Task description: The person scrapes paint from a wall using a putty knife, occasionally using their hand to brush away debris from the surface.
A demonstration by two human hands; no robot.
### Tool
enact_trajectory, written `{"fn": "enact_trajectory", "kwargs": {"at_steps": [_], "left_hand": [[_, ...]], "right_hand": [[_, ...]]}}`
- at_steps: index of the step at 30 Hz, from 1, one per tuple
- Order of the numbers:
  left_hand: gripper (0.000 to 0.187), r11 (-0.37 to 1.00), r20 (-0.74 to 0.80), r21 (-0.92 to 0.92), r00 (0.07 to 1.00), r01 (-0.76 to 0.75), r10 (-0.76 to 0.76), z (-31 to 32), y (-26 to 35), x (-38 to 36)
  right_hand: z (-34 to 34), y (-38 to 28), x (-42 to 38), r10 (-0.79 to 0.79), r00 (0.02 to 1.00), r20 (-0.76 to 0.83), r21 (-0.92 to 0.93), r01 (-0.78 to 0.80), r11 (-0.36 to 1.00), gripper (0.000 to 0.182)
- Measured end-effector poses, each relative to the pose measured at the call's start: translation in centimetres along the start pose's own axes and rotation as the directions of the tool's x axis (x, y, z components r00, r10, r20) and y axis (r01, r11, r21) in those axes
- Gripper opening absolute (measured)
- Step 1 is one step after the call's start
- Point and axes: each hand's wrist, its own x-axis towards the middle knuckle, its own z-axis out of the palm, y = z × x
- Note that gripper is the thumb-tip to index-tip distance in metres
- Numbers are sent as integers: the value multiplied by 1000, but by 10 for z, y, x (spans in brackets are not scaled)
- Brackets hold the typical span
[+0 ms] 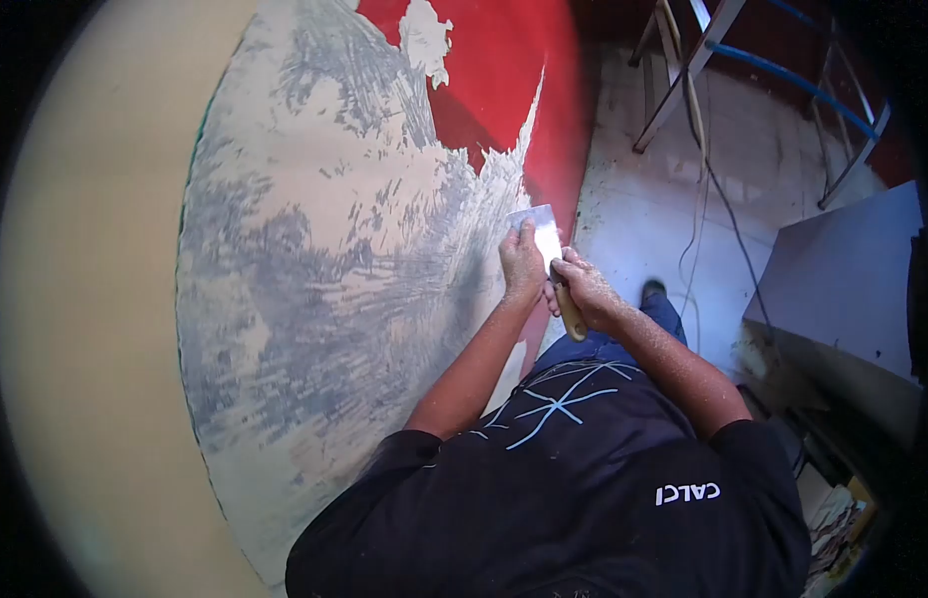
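Observation:
A scraper with a broad metal blade (548, 240) and a pale yellowish handle (572, 317) is held in front of my body, its blade pointing away from me. My right hand (592, 291) is closed round it where handle and blade meet. The thumb of my left hand (524, 267) lies on the blade's left side, with the other fingers partly hidden behind. Pale dust coats both hands and forearms. Just left of the hands is a wall (354, 239) with a patchy grey and cream surface. Ragged pale edges border its red area (484, 60).
A stepladder (698, 60) with a blue brace stands at the upper right, and cables hang beside it onto the pale floor (623, 189). A large white panel (843, 264) is at the right. A smooth beige wall area (95, 299) fills the left side.

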Motion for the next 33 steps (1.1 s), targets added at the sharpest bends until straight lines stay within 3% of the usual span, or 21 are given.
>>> {"fn": "enact_trajectory", "kwargs": {"at_steps": [4, 7, 8, 11, 15, 19, 23, 24, 27, 28, 31, 32, 33], "left_hand": [[52, 971, -6, -144, 981, 190, -193, -2, -3, 23], [51, 984, -9, 34, 985, 173, -173, -18, 10, 43], [49, 993, -34, 36, 993, 113, -112, -20, 11, 49], [46, 994, -87, 41, 991, 103, -100, -16, 19, 62], [44, 964, -161, 222, 981, 147, -112, -9, 22, 63], [45, 957, -233, 248, 968, 148, -89, -5, 22, 75], [46, 988, -274, 137, 961, 68, -28, 8, 24, 67], [45, 983, -278, 106, 953, 152, -118, 7, 21, 65], [44, 987, -251, 135, 966, 88, -52, 6, 30, 80], [44, 987, -243, 142, 970, 69, -33, 6, 28, 80], [45, 994, -290, 52, 954, 100, -81, 9, 26, 68], [46, 995, -348, 43, 935, 86, -65, 16, 29, 64], [44, 994, -309, 69, 949, 87, -62, 14, 29, 70]], "right_hand": [[-3, 5, 34, 73, 996, 50, 43, -75, 996, 19], [-1, 0, 65, 136, 980, 146, 118, -154, 981, 22], [2, -1, 71, 157, 979, 132, 222, -184, 957, 25], [-1, -5, 63, 218, 967, 134, 146, -237, 961, 27], [-13, 15, 74, 193, 955, 226, 209, -241, 948, 31], [-10, -1, 84, 215, 962, 166, 137, -239, 961, 34], [-16, -8, 77, 288, 956, 56, -6, -288, 958, 35], [-20, -1, 78, 267, 959, 95, 46, -272, 961, 35], [-11, -25, 85, 296, 954, 53, -30, -295, 955, 37], [-13, -18, 87, 256, 965, 59, 60, -259, 964, 38], [-22, -12, 80, 257, 964, 73, -47, -254, 966, 38], [-16, -9, 82, 270, 961, 57, 15, -271, 962, 39], [-18, -8, 85, 263, 964, 38, -6, -263, 965, 39]]}}
